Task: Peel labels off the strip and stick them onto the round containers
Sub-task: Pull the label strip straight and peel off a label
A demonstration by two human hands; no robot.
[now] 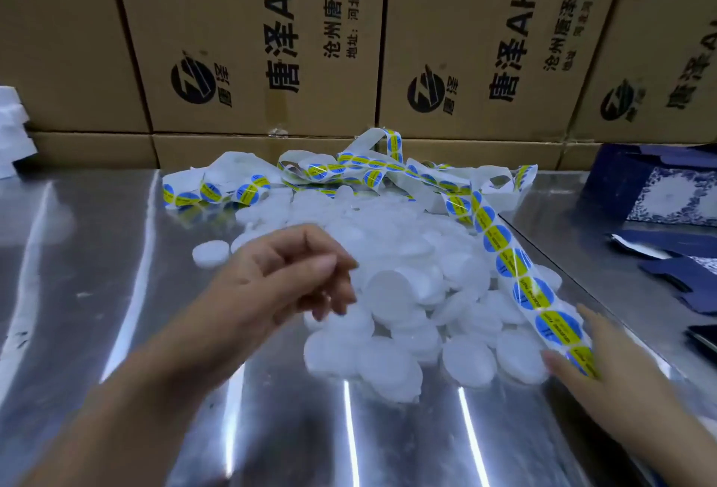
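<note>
A heap of white round containers (392, 288) lies in the middle of a shiny steel table (116, 253). A long white backing strip with blue and yellow round labels (508, 253) runs from a tangle at the back down the heap's right side. My left hand (287, 277) hovers over the heap's left part with its fingers loosely curled and nothing in them. My right hand (593, 366) holds the near end of the strip between thumb and fingers at the heap's front right.
Printed cardboard boxes (264, 40) form a wall along the table's back. Dark blue patterned cartons (659, 195) lie flat at the right. A white stack (11, 129) stands at the far left. One container (211, 253) sits apart, left of the heap.
</note>
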